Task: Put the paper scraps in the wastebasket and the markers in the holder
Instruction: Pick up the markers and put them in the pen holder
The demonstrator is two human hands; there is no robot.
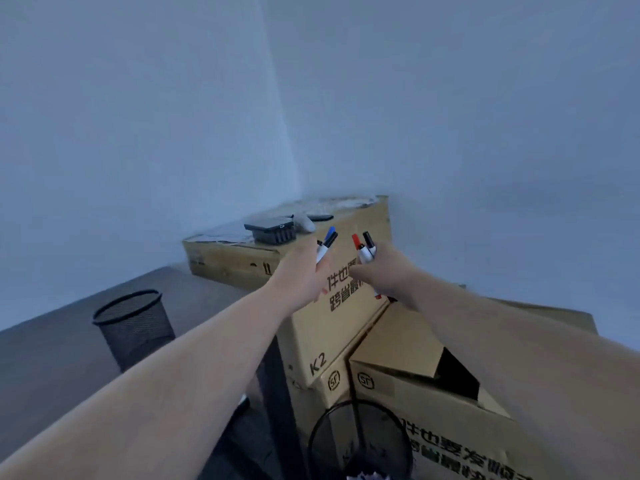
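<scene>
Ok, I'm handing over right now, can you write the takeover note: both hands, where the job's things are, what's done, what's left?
Left hand: closed on white-barrelled markers with blue and black caps.
Right hand: closed on white-barrelled markers with red and black caps.
Both hands are raised in front of the tall brown cardboard box; the dark slotted holder sits on the box top just beyond them.
One black mesh wastebasket stands on the floor to the left, another directly below, with pale scraps showing at its bottom.
Done: markers gathered. No loose scraps in view.
Left: drop the markers into the holder.
</scene>
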